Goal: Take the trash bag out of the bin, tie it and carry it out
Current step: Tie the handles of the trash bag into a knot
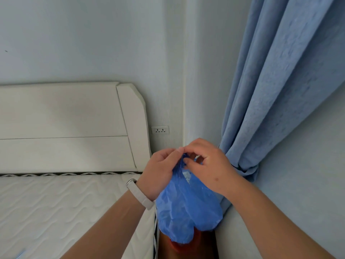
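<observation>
A blue plastic trash bag (188,208) hangs in the air in front of me, bulging at the bottom, its top gathered into a narrow neck. My left hand (160,172) pinches the neck from the left; a pale band sits on that wrist. My right hand (207,165) grips the same gathered top from the right, fingers curled over it. Both hands meet at the bag's top, which they mostly hide. Below the bag a red rim (177,246), possibly the bin, shows in the dark gap beside the bed.
A bare white mattress (56,212) and a cream headboard (65,128) fill the left. A wall socket (160,130) sits beside the headboard. A blue curtain (276,90), tied back low down, hangs on the right against the pale wall.
</observation>
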